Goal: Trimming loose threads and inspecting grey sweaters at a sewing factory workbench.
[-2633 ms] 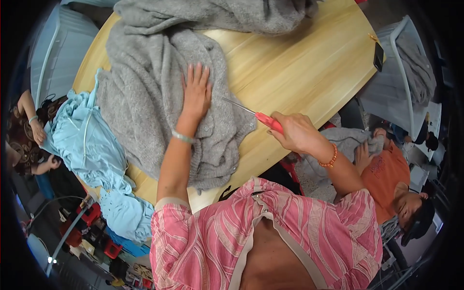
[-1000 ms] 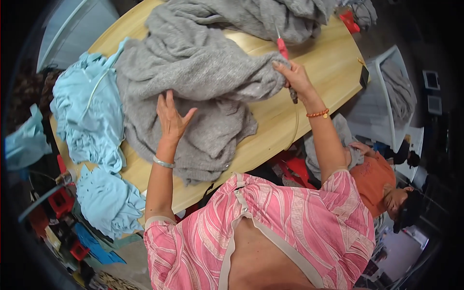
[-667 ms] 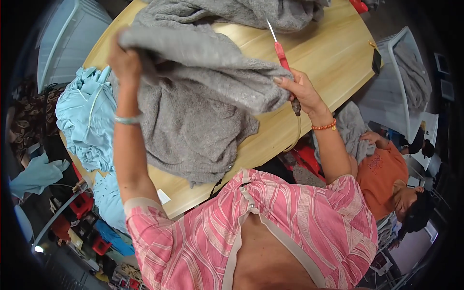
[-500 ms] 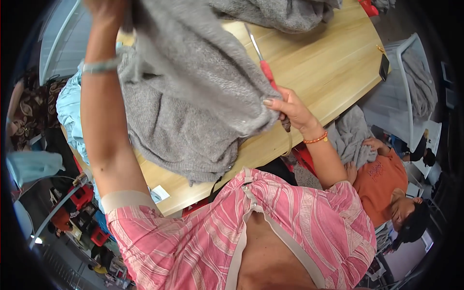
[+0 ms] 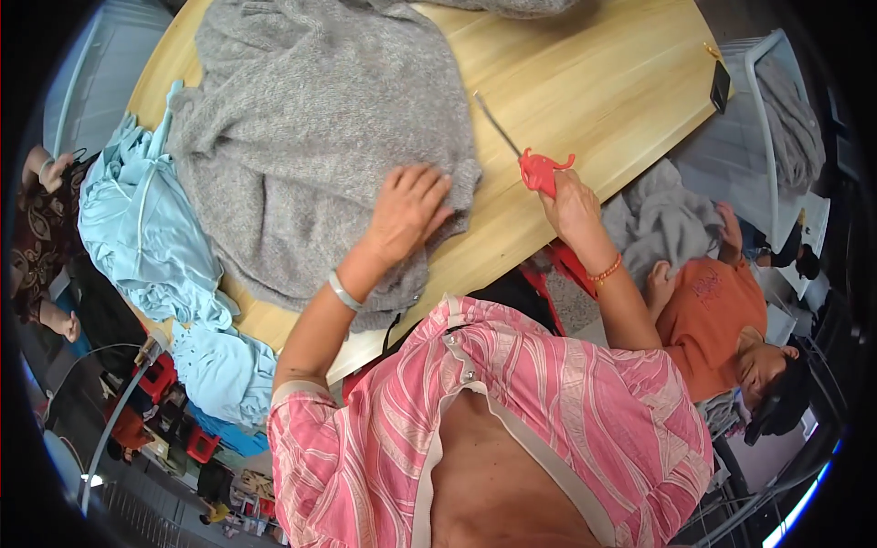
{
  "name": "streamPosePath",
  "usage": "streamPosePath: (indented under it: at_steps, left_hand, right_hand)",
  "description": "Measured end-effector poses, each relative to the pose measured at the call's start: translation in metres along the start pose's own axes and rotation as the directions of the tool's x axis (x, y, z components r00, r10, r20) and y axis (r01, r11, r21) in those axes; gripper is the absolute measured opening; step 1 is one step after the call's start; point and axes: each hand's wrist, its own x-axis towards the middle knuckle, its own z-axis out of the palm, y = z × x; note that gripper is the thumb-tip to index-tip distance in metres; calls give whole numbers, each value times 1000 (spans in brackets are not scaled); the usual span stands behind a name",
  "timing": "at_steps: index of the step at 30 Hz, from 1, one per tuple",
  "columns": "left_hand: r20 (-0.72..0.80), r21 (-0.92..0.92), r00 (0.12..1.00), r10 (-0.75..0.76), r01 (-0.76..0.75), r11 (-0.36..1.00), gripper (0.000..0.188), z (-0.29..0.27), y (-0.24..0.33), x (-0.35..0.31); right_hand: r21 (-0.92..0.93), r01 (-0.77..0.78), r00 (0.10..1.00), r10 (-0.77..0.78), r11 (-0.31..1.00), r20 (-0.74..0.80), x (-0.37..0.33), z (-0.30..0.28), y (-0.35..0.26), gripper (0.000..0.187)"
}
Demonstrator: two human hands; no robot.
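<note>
Wooden table (image 5: 585,82) bears grey sweater (image 5: 311,146), scissors (image 5: 534,164).

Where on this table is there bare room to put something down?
Bare wood lies on the table between the grey knit garment and the far right edge, beyond the red-handled tool. The left side is crowded with grey knit and light blue cloth.

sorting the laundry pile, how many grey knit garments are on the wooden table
2: one grey sweater spread under the left hand, another grey piece at the table's far edge, mostly cut off.
</note>
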Motion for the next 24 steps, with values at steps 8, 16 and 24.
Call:
streamPosePath:
  at_steps: [8, 16, 24]
  left_hand:
    - [115, 93, 992, 59, -70, 993, 45, 45, 35, -35]
    - [33, 213, 983, -181, 170, 962, 51, 44, 34, -50]
    - [7, 172, 986, -167, 163, 971, 50, 43, 19, -59]
  right_hand:
    - [-64, -85, 993, 79, 994, -91, -65, -8, -4, 22]
    - [155, 1, 968, 38, 988, -250, -97, -2, -17, 21]
    - [287, 164, 972, -105, 944, -211, -110, -3, -30, 17]
